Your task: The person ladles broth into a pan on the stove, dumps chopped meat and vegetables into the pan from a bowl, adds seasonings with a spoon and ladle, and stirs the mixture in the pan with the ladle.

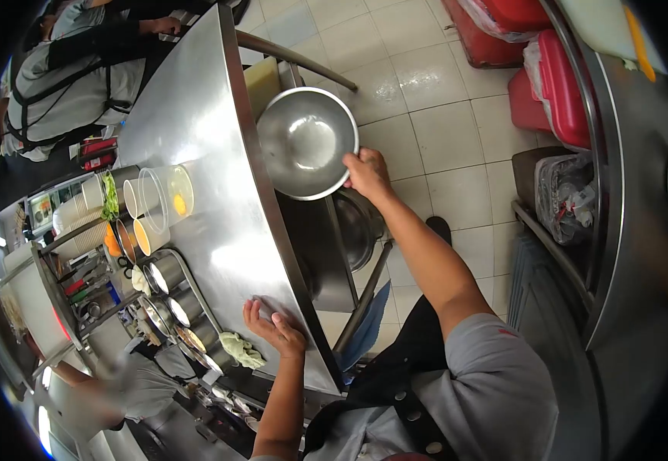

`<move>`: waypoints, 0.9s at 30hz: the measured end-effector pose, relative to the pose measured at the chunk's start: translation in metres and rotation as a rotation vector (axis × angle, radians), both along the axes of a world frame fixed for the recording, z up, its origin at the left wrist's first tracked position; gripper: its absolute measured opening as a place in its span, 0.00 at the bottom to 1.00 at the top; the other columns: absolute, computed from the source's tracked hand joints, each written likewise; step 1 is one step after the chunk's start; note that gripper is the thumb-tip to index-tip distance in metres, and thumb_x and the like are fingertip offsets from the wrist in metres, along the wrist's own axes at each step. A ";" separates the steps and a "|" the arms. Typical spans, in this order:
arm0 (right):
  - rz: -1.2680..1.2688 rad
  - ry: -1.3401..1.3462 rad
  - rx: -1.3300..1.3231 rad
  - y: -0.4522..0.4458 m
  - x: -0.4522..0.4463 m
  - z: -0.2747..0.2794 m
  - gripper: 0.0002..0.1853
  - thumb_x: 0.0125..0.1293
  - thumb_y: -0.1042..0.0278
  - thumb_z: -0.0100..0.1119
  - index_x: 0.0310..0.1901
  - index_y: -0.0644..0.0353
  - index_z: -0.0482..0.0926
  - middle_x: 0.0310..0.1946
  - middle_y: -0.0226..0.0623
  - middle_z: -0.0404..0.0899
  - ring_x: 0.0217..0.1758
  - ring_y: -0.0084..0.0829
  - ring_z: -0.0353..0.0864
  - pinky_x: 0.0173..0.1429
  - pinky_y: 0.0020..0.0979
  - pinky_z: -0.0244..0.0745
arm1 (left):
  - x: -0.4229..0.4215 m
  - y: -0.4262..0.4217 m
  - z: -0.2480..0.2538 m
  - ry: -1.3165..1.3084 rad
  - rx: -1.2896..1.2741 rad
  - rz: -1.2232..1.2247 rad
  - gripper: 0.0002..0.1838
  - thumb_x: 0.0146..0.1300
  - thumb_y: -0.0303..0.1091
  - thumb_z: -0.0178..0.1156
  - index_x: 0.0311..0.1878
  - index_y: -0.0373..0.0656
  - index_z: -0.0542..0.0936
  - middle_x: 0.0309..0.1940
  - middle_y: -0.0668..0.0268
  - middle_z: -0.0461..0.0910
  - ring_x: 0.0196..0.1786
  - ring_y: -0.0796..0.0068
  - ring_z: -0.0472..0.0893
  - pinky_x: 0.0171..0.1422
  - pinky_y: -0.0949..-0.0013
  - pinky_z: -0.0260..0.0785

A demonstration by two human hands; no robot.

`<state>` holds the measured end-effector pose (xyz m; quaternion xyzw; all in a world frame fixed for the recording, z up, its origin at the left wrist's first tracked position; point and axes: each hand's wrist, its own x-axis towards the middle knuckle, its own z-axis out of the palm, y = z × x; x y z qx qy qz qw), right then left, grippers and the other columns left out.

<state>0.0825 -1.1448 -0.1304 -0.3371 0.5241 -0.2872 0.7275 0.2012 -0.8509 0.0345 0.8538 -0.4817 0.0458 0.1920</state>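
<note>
Our grey sleeve [495, 361] sits nearest; our right hand [367, 170] grips the metal bowl [307, 142]; our left hand [276, 330], fingers half-open, empty, overlies the table [234, 257].

A round, silvery metal bowl [303, 142], held at its rim by the right hand's grip [368, 173], extends to the left and forward of that grip. Its wide mouth faces up, showing a smooth interior with bright reflections at the bottom.

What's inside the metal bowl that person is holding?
Nothing shows in the metal bowl but its bare, shiny inner surface. The right hand covers a little of its rim; its underside is hidden.
</note>
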 end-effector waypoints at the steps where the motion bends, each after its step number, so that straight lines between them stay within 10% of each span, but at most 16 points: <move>1: -0.003 -0.015 -0.041 -0.007 0.010 0.003 0.18 0.56 0.59 0.49 0.26 0.70 0.77 0.15 0.45 0.77 0.18 0.35 0.80 0.30 0.35 0.76 | 0.000 0.000 0.000 -0.007 0.019 0.005 0.26 0.70 0.45 0.40 0.58 0.31 0.63 0.62 0.46 0.58 0.67 0.51 0.57 0.72 0.53 0.44; 11: -0.058 0.217 -0.252 -0.080 0.086 -0.031 0.17 0.57 0.58 0.52 0.37 0.67 0.76 0.35 0.56 0.80 0.43 0.54 0.79 0.49 0.45 0.72 | 0.000 -0.006 0.001 -0.018 0.132 0.017 0.28 0.69 0.49 0.37 0.57 0.31 0.64 0.62 0.47 0.60 0.67 0.51 0.58 0.72 0.53 0.44; 27: 0.171 0.173 -0.404 -0.126 0.207 -0.069 0.21 0.60 0.54 0.50 0.39 0.68 0.80 0.39 0.58 0.79 0.47 0.55 0.78 0.53 0.46 0.71 | 0.001 -0.010 0.000 0.021 0.205 0.054 0.30 0.68 0.51 0.39 0.59 0.32 0.62 0.62 0.45 0.57 0.67 0.50 0.57 0.71 0.50 0.45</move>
